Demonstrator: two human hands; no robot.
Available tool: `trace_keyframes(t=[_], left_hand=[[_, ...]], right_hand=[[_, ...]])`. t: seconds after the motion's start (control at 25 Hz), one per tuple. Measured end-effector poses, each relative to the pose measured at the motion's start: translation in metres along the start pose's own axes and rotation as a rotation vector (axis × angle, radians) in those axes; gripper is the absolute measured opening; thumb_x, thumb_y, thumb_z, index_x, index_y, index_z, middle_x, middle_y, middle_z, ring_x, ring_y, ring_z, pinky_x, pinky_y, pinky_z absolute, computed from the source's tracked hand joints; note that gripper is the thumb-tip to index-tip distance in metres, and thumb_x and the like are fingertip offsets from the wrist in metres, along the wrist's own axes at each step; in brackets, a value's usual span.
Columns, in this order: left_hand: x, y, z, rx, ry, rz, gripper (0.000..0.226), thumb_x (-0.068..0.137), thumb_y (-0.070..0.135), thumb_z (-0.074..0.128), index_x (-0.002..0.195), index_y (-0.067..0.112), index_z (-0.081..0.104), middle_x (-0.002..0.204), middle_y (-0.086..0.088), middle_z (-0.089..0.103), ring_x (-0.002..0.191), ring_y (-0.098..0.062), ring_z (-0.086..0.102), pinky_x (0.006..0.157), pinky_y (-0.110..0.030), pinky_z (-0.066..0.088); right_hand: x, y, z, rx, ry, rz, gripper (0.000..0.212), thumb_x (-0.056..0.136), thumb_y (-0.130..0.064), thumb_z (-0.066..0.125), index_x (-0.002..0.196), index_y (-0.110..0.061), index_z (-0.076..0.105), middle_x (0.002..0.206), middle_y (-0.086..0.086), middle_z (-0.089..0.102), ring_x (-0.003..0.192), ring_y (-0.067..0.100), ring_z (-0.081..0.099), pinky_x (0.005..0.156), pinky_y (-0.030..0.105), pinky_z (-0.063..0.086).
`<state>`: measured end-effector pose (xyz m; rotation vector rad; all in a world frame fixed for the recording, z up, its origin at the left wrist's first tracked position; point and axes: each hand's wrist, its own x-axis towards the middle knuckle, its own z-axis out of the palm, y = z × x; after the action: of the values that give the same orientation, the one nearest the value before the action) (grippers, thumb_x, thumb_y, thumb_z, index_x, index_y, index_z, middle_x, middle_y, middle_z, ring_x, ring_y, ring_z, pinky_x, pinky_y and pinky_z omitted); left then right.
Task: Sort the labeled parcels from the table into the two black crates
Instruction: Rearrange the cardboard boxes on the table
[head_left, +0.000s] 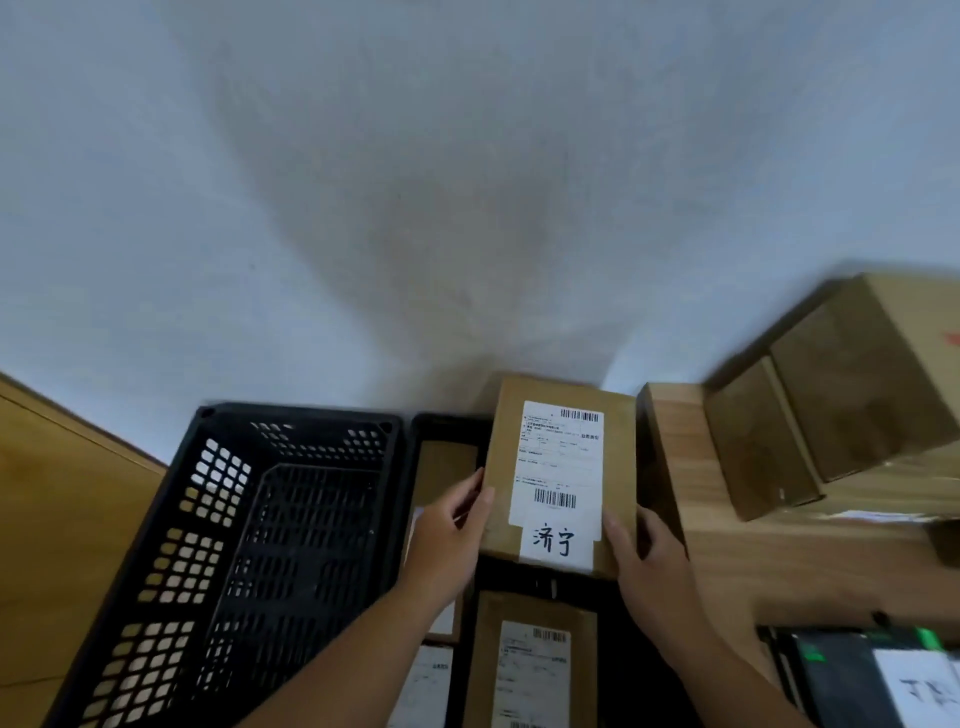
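I hold a brown cardboard parcel (561, 467) with a white shipping label and handwritten characters, label up. My left hand (449, 535) grips its left edge and my right hand (644, 556) grips its lower right corner. The parcel hangs over the right black crate (431, 431), which holds other labeled parcels (530, 660). The left black crate (244, 530) has perforated walls, and no parcel shows inside it.
A wooden table (737, 561) stands to the right with larger cardboard boxes (841, 395) stacked on it. A dark item with a white label (883, 675) lies at the lower right. A pale wall fills the upper view; wooden floor shows at the left.
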<state>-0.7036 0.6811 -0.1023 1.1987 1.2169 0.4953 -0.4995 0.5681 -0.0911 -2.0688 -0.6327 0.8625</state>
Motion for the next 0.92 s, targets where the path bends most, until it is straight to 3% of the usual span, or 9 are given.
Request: trace_keyframes(t=[0.08,0.2,0.32,0.44,0.52,0.6,0.68,0.84,0.92], left_hand=[[0.016,-0.032,0.008,0.022,-0.016,-0.034,0.042,0.101,0.044,0.059,0.142,0.041,0.056,0.124,0.023,0.067,0.105,0.014,0.064,0.09,-0.015,0.056],[0.028,-0.063,0.018,0.082,0.005,-0.042,0.04,0.101,0.043,0.061,0.14,0.04,0.058,0.12,0.028,0.066,0.107,0.018,0.061,0.083,-0.006,0.051],[0.033,-0.085,0.026,0.162,0.02,-0.06,0.046,0.103,0.042,0.057,0.147,0.031,0.055,0.136,0.017,0.063,0.123,0.003,0.058,0.106,-0.028,0.052],[0.033,-0.094,0.034,0.244,0.023,-0.078,0.048,0.105,0.039,0.052,0.151,0.023,0.05,0.144,0.009,0.057,0.131,-0.009,0.055,0.114,-0.038,0.047],[0.038,-0.096,0.041,0.292,0.064,-0.051,0.047,0.106,0.037,0.052,0.151,0.023,0.051,0.14,0.01,0.058,0.13,-0.01,0.055,0.112,-0.037,0.048],[0.041,-0.097,0.049,0.338,0.128,-0.018,0.043,0.106,0.033,0.052,0.148,0.024,0.053,0.126,0.02,0.059,0.119,-0.002,0.057,0.104,-0.026,0.051],[0.042,-0.101,0.054,0.408,0.175,-0.009,0.04,0.106,0.028,0.053,0.145,0.023,0.056,0.118,0.023,0.058,0.109,0.003,0.057,0.096,-0.017,0.049],[0.045,-0.112,0.062,0.541,0.192,-0.015,0.041,0.105,0.022,0.057,0.145,0.022,0.056,0.126,0.008,0.063,0.119,-0.013,0.061,0.101,-0.029,0.051],[0.05,-0.114,0.068,0.621,0.175,-0.047,0.05,0.105,0.023,0.057,0.153,0.019,0.046,0.137,0.003,0.06,0.126,-0.017,0.057,0.104,-0.027,0.047]], right_hand=[[0.016,0.024,0.02,-0.013,0.01,0.033,0.034,0.101,-0.042,0.055,0.133,-0.031,0.053,0.102,-0.023,0.064,0.083,-0.01,0.065,0.056,0.007,0.048],[0.023,0.053,0.039,-0.021,0.006,0.094,0.042,0.104,-0.039,0.051,0.143,-0.024,0.048,0.105,-0.021,0.063,0.091,-0.006,0.063,0.064,0.011,0.048],[0.027,0.074,0.049,-0.012,0.0,0.128,0.043,0.104,-0.039,0.051,0.145,-0.028,0.047,0.113,-0.016,0.065,0.097,-0.004,0.063,0.072,0.017,0.052],[0.03,0.084,0.057,0.002,-0.002,0.168,0.046,0.104,-0.039,0.051,0.148,-0.029,0.044,0.119,-0.006,0.067,0.104,0.009,0.067,0.086,0.036,0.06],[0.035,0.086,0.059,0.011,-0.001,0.181,0.044,0.104,-0.036,0.05,0.147,-0.031,0.043,0.111,-0.012,0.065,0.1,0.006,0.066,0.078,0.028,0.059],[0.041,0.087,0.061,-0.009,-0.002,0.165,0.043,0.105,-0.034,0.051,0.147,-0.031,0.044,0.107,-0.016,0.063,0.094,0.0,0.064,0.071,0.018,0.053],[0.046,0.09,0.065,-0.051,0.009,0.143,0.044,0.104,-0.033,0.052,0.148,-0.029,0.046,0.116,-0.008,0.066,0.094,0.002,0.062,0.075,0.02,0.051],[0.047,0.1,0.076,-0.109,0.044,0.189,0.042,0.104,-0.027,0.053,0.146,-0.022,0.048,0.127,0.004,0.066,0.104,0.017,0.065,0.08,0.028,0.055],[0.05,0.103,0.083,-0.134,0.037,0.206,0.043,0.105,-0.025,0.052,0.147,-0.019,0.045,0.127,0.006,0.065,0.101,0.017,0.065,0.069,0.021,0.053]])
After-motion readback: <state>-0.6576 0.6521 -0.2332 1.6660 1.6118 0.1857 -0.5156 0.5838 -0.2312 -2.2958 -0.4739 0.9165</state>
